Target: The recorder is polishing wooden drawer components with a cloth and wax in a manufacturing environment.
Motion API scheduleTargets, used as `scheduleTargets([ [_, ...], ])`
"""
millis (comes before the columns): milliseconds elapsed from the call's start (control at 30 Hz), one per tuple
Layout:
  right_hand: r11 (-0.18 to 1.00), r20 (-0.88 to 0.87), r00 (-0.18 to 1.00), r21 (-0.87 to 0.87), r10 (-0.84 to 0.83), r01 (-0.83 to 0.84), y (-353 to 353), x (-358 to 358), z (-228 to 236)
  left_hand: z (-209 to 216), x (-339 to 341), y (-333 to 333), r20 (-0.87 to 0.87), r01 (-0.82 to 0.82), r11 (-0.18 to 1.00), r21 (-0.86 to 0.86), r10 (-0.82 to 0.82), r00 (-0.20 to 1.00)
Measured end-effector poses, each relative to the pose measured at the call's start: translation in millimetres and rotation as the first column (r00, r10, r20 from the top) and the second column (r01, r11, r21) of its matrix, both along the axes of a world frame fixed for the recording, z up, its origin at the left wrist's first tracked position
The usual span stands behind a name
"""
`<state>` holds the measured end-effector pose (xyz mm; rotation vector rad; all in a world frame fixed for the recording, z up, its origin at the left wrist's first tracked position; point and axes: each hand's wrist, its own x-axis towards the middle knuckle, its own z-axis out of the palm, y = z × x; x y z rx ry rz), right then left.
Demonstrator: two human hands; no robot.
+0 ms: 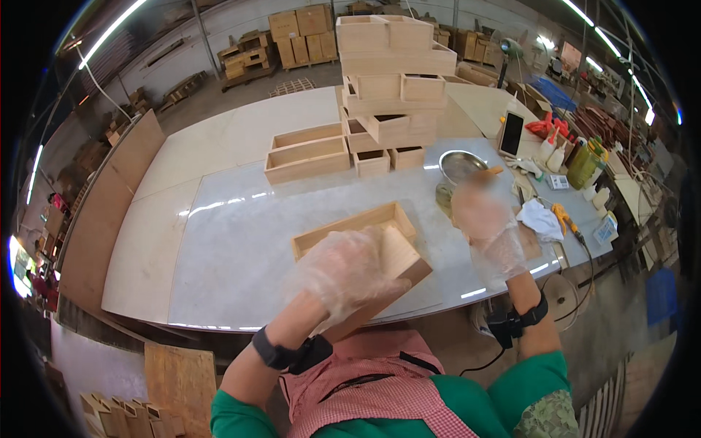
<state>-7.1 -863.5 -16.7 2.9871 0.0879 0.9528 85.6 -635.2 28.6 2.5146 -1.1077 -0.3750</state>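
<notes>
Left hand (pixel 343 269) holds box (pixel 404 257) | right hand (pixel 482 212) near bowl (pixel 463 152) | printed card (pixel 558 182) illegible

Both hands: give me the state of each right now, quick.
Left hand: closed on a wooden box.
Right hand: near the metal bowl; fingers blurred, so its grip cannot be told.

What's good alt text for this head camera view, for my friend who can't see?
A person's plastic-gloved left hand grips a wooden box at a worktable; the blurred right hand is near a metal bowl. More wooden boxes stand stacked beyond.
</notes>
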Motion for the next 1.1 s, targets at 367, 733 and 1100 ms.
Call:
scheduleTargets([
  [367,0.768,-0.541,0.840,0.553,0.037,0.322,25.8,7.2,-75.7,-95.9,25.4,-24.8,0.116,0.143,0.981,0.129,-0.158,0.981],
  [733,0.896,-0.568,0.803,0.243,-0.180,0.372,41.4,16.8,-66.5,-159.8,-21.1,176.0,-0.381,-0.308,0.919,-0.247,0.200,0.903],
  [1100,0.968,-0.288,0.949,-0.243,-0.130,0.059,29.7,45.4,-148.6,-198.0,-26.0,139.9,-0.520,-0.481,0.693,-0.536,0.178,0.835],
])
